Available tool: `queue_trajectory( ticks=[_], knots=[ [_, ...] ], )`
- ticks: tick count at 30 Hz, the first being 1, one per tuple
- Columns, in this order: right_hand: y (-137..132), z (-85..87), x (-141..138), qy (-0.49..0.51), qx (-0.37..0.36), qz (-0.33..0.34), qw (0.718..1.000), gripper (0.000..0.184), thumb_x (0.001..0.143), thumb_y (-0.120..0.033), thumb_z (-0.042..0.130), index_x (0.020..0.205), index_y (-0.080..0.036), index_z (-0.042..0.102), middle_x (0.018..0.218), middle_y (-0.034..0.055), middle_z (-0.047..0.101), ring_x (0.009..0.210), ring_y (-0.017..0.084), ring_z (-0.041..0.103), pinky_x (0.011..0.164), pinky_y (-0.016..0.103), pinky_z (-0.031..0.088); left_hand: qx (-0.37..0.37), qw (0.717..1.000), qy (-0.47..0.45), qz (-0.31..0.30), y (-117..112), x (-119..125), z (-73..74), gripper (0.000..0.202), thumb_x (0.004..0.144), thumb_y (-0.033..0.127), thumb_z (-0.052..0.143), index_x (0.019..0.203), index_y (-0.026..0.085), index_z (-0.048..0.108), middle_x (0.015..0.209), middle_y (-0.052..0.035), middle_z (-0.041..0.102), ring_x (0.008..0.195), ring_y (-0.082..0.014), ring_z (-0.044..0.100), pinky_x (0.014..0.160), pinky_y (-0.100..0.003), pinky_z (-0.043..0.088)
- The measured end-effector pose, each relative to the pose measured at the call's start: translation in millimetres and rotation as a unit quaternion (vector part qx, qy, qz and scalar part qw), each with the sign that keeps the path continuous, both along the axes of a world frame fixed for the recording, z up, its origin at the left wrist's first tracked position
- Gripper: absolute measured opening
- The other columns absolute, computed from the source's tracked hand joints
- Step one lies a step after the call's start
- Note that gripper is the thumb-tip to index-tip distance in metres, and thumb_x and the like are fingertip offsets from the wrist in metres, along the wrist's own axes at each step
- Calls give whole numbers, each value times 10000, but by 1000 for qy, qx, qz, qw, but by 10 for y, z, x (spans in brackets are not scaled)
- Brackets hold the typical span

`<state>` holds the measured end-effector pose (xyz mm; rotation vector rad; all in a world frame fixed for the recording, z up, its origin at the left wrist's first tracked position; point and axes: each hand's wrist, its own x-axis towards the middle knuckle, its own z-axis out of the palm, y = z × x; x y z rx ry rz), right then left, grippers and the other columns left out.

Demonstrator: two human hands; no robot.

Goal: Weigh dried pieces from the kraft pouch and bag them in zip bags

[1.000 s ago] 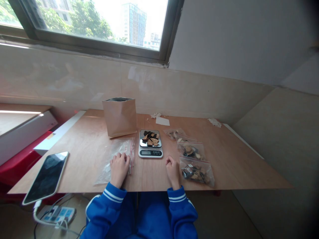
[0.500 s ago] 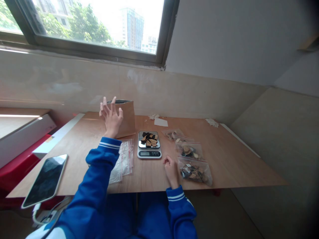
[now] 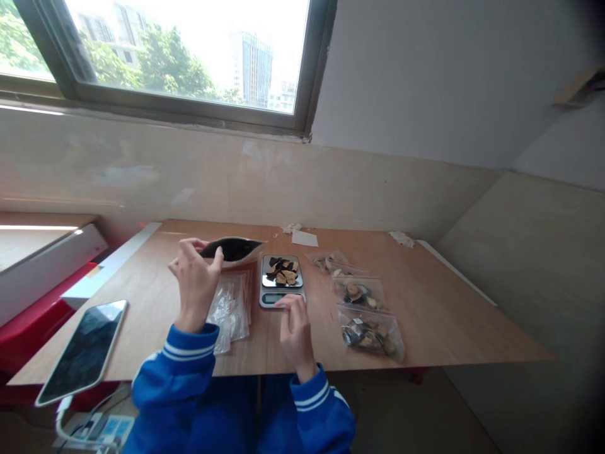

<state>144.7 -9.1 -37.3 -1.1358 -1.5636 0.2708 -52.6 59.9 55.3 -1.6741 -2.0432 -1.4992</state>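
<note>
- The wall (image 3: 411, 94) rises behind the table, grey above and beige below.
- The wooden table (image 3: 449, 315) stretches across in front of the person.
- The window (image 3: 189, 57), at upper left, shows trees and buildings outside.
- The brown paper bag (image 3: 246, 258) is on the far side of the table, just left of the scale, tilted toward the person with its mouth open and dark inside.
- The phone (image 3: 82, 353) lies at the table's left edge, a white cable (image 3: 60, 421) plugged into its near end.
- The left hand (image 3: 196, 287) grips the paper bag by its left side, thumb at the near rim, fingers around the outer side.
- The right hand (image 3: 297, 334) is half curled over the scale's near edge, covering part of the panel; whether it touches or pinches anything, I cannot tell.
- Four filled bags (image 3: 371, 334) of dried pieces lie overlapping at right.
- Clear bags (image 3: 231, 318) lie stacked beside the left forearm.
- The scale (image 3: 267, 301) sits between both sets of bags.
- The white card (image 3: 305, 238) lies beyond the scale.
- Dried slices (image 3: 283, 270), dark and tan, are heaped on the scale's plate.
</note>
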Motion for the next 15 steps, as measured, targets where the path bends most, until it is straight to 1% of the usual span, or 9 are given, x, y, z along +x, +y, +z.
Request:
queue_trajectory(
  ticks=[1, 3, 5, 6, 8, 10, 12, 14, 15],
  knots=[
    [-36, 142, -143, -19, 17, 32, 999, 320, 869, -81, 363, 1053, -205, 594, 1037, 95, 603, 1046, 213, 569, 925, 390, 481, -8, 999, -29, -29, -122, -1, -39, 343, 829, 383, 565, 1096, 173, 516, 993, -84, 675, 885, -244, 660, 856, -413, 472],
    [-80, 392, -386, -82, 42, 97, 991, 425, 895, -83, 346, 1259, -215, 522, 1215, 102, 571, 1199, 209, 506, 1022, 413, 443, -50, 994, -49, -83, -319, -22, -110, 265, 831, 409, 569, 999, 204, 578, 877, -40, 704, 785, -213, 686, 731, -325, 506],
    [-77, 554, -553, -154, 30, 123, 980, 474, 906, -88, 332, 1349, -185, 468, 1312, 115, 539, 1272, 220, 458, 1058, 426, 424, -72, 990, -49, -107, -444, -58, -164, 256, 833, 446, 565, 948, 228, 635, 816, -19, 725, 736, -199, 697, 668, -285, 506],
    [-58, 595, -611, -191, 5, 121, 974, 477, 903, -82, 333, 1353, -155, 471, 1294, 133, 560, 1250, 233, 481, 1039, 429, 439, -73, 990, -47, -109, -481, -77, -186, 262, 836, 459, 560, 938, 239, 659, 807, -12, 733, 725, -193, 700, 657, -274, 504],
    [15, 613, -691, -259, -73, 99, 958, 460, 877, -55, 355, 1305, -98, 518, 1155, 167, 641, 1118, 258, 575, 949, 417, 491, -63, 991, -50, -107, -516, -104, -226, 268, 844, 467, 553, 943, 262, 694, 806, 1, 746, 718, -179, 702, 648, -257, 502],
    [139, 579, -753, -311, -155, 71, 935, 440, 840, -27, 390, 1239, -78, 567, 1015, 171, 686, 970, 264, 637, 848, 387, 518, -57, 991, -59, -110, -526, -107, -265, 260, 847, 465, 552, 929, 279, 715, 784, 16, 748, 715, -169, 702, 639, -242, 499],
    [322, 533, -825, -334, -207, 56, 918, 427, 829, -27, 410, 1213, -83, 588, 1017, 174, 693, 930, 263, 653, 818, 366, 510, -58, 990, -67, -114, -533, -85, -303, 257, 846, 461, 557, 928, 285, 726, 771, 23, 747, 709, -164, 701, 631, -234, 497],
    [553, 487, -916, -332, -223, 56, 915, 394, 853, -58, 420, 1195, -100, 611, 1069, 167, 692, 963, 256, 647, 853, 350, 488, -60, 989, -70, -117, -549, -48, -334, 254, 847, 454, 562, 931, 284, 730, 779, 23, 748, 704, -161, 700, 628, -231, 497],
    [675, 464, -966, -325, -218, 60, 918, 365, 867, -83, 433, 1171, -113, 631, 1080, 155, 694, 994, 251, 635, 889, 341, 469, -62, 988, -68, -121, -559, -28, -346, 250, 849, 449, 564, 932, 284, 731, 790, 23, 750, 706, -160, 700, 627, -230, 496]
  ],
)
